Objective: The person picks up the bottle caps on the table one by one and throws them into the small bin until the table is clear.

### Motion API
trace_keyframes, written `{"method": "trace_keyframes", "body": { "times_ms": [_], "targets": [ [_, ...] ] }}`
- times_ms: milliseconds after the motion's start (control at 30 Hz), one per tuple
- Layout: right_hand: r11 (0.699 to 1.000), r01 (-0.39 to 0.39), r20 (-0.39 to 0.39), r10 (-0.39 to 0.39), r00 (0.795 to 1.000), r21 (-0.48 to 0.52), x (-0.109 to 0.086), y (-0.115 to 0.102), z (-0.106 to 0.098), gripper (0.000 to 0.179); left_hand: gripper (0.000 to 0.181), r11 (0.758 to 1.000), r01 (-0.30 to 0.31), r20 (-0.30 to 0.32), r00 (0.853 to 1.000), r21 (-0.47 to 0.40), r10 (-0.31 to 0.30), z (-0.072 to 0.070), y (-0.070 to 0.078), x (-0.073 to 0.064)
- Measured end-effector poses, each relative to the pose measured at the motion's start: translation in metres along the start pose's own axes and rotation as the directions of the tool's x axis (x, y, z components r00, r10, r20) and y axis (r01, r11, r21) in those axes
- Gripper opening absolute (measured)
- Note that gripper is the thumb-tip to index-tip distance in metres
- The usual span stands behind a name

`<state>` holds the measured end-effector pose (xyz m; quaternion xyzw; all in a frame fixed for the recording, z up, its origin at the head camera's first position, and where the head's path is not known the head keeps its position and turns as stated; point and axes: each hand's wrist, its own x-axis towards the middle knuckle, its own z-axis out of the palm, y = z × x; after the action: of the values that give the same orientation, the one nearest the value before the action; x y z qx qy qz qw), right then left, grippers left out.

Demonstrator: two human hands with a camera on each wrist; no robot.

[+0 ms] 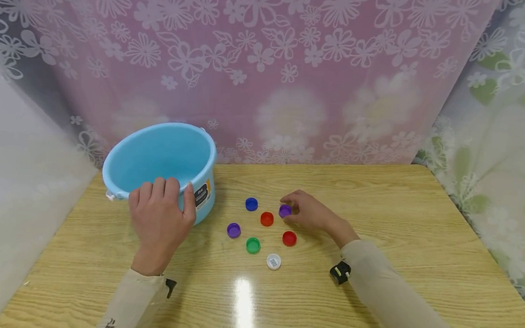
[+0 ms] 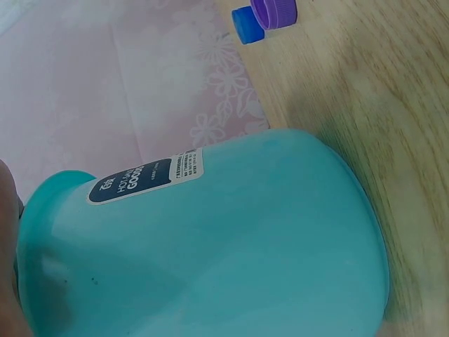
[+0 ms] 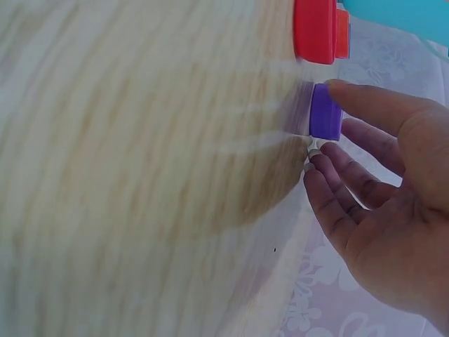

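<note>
A light blue bucket (image 1: 205,190) stands at the left of the table, tilted a little, with a dark label on its side. My left hand (image 1: 163,218) grips its near rim, fingers over the edge and thumb along the outside. At the right, my right hand (image 1: 306,211) has thumb and fingers around a purple bottle cap (image 3: 325,112) that sits on the table. Close by lie a red cap (image 1: 266,219), a second red cap (image 1: 289,238) and a blue cap (image 1: 251,204). Nearer the bucket are another purple cap (image 1: 234,230) and a green cap (image 1: 253,245).
A white cap (image 1: 273,261) lies nearest the front of the group. The wooden table (image 1: 377,190) ends at a pink flowered curtain (image 1: 293,86) behind. Pale curtains hang at both sides. A black wrist camera (image 1: 340,272) juts from the right sleeve.
</note>
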<state>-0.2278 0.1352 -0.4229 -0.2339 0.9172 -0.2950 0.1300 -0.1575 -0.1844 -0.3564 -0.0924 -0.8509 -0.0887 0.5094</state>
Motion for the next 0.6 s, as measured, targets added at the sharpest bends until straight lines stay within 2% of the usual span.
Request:
{"method": "trace_keyframes", "body": {
  "times_ms": [433, 600],
  "targets": [
    [1.0, 0.017, -0.002, -0.017, 1.0, -0.023, 0.002, -0.0022, 0.0045, 0.034, 0.035, 1.0, -0.002, -0.003, 1.0, 0.002, 0.002, -0.0014, 0.0018, 0.0004],
    [1.0, -0.001, -0.009, 0.001, 1.0, 0.001, 0.0031, -0.0013, 0.0067, 0.031, 0.036, 1.0, 0.001, 0.003, 1.0, 0.001, -0.001, -0.0019, 0.0015, 0.0006]
  ]
}}
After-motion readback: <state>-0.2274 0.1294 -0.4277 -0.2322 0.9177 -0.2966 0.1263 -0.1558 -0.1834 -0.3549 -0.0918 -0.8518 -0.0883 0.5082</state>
